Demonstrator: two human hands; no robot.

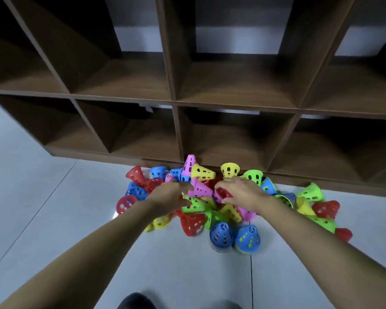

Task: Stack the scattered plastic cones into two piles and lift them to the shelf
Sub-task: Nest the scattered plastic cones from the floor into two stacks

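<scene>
Several perforated plastic cones in red, blue, yellow, green and pink lie in a loose heap on the floor against the foot of a brown shelf unit. My left hand reaches into the heap, and its fingers close on a pink cone lying on its side. My right hand grips a red cone right beside it. Two blue cones stand upright at the near edge of the heap.
The shelf unit has open cubbies in two rows, all without contents. Pale floor tiles spread to the left and toward me. A dark shoe shows at the bottom edge.
</scene>
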